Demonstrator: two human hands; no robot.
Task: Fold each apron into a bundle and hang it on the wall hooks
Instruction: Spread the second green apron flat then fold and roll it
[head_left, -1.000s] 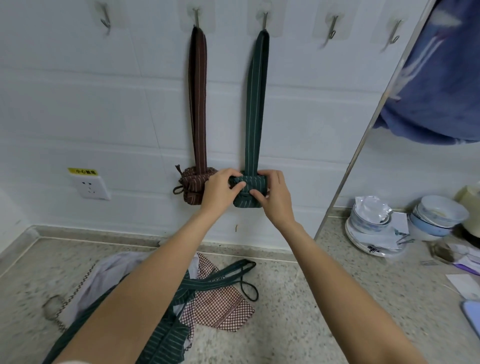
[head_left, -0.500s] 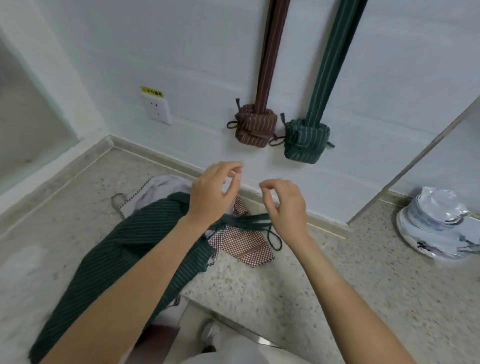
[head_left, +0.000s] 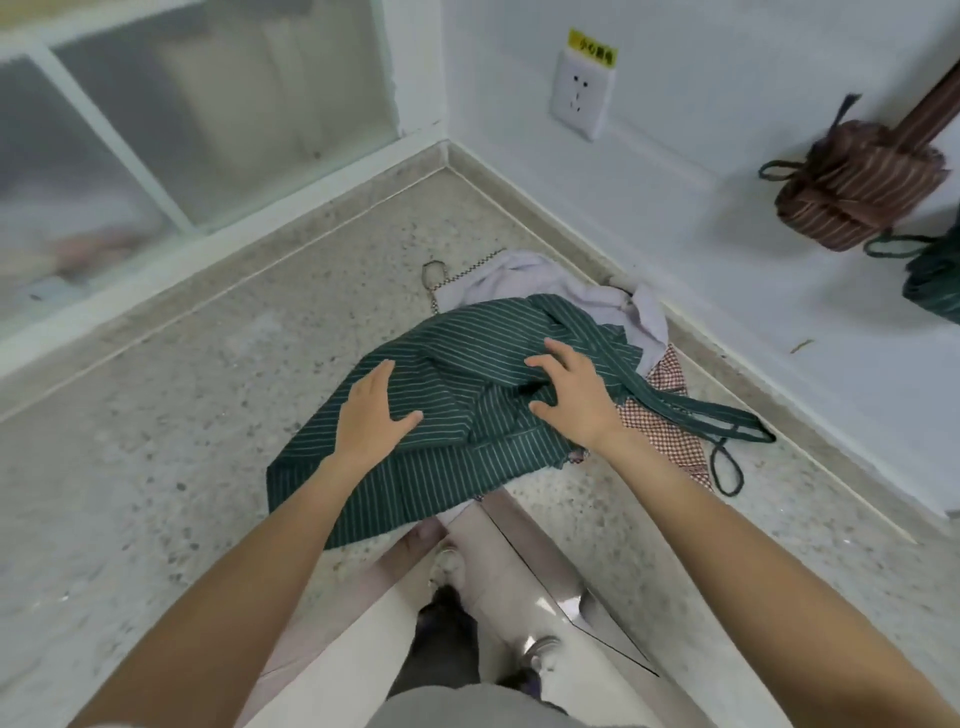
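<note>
A loose green striped apron (head_left: 441, 415) lies crumpled on the speckled stone counter (head_left: 156, 441), its straps (head_left: 727, 426) trailing to the right. My left hand (head_left: 371, 410) lies flat on its left part with fingers straight. My right hand (head_left: 571, 395) hovers over or touches its upper right part, fingers spread and slightly bent. Under it lie a pale lilac apron (head_left: 524, 280) and a red checked apron (head_left: 660, 421). On the wall at the right hang a brown striped bundle (head_left: 857, 202) and, cut off by the frame edge, a green bundle (head_left: 935, 280).
A frosted window (head_left: 182, 114) runs along the left behind the counter. A white wall socket (head_left: 584, 93) with a yellow label sits on the back wall. The counter's front edge meets a metal cabinet corner (head_left: 530, 561) below my arms.
Both hands left the hung green bundle and came down onto the loose green apron. The view swung down and left, so the hooks are out of sight.
</note>
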